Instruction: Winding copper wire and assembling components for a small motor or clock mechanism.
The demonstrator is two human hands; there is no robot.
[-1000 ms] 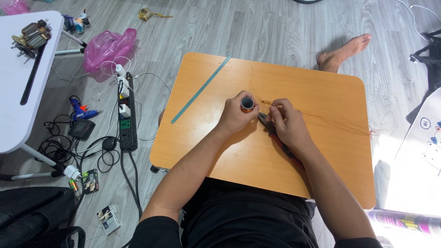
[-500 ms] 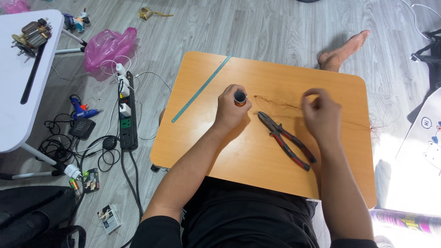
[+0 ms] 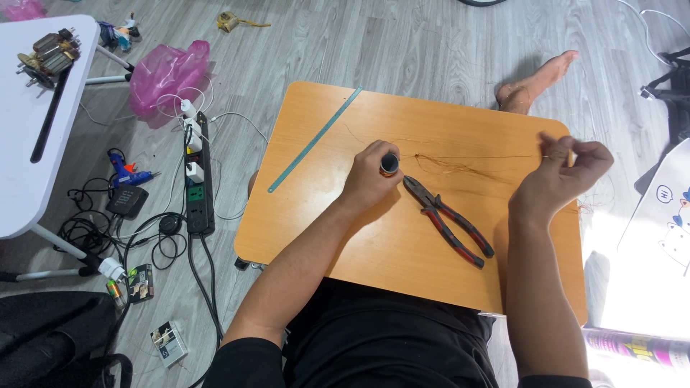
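Note:
My left hand (image 3: 370, 176) grips a small dark spool (image 3: 389, 164) standing on the orange lap table (image 3: 338, 215). A thin copper wire (image 3: 467, 157) runs from the spool to the right, where my right hand (image 3: 564, 172) pinches its end above the table's right edge. More loose wire lies tangled on the table between the hands. Pliers with red and black handles (image 3: 449, 219) lie on the table between my hands, untouched.
A long teal ruler (image 3: 315, 139) lies diagonally on the table's left part. A bare foot (image 3: 539, 80) rests beyond the far edge. On the floor to the left are a power strip (image 3: 200, 176), cables, a glue gun (image 3: 129, 174), a pink bag (image 3: 169, 75) and a white table (image 3: 29, 122).
My right hand let go of the pliers, which now lie on the table, and moved far to the right, drawing the wire out from the spool. My left hand stayed on the spool.

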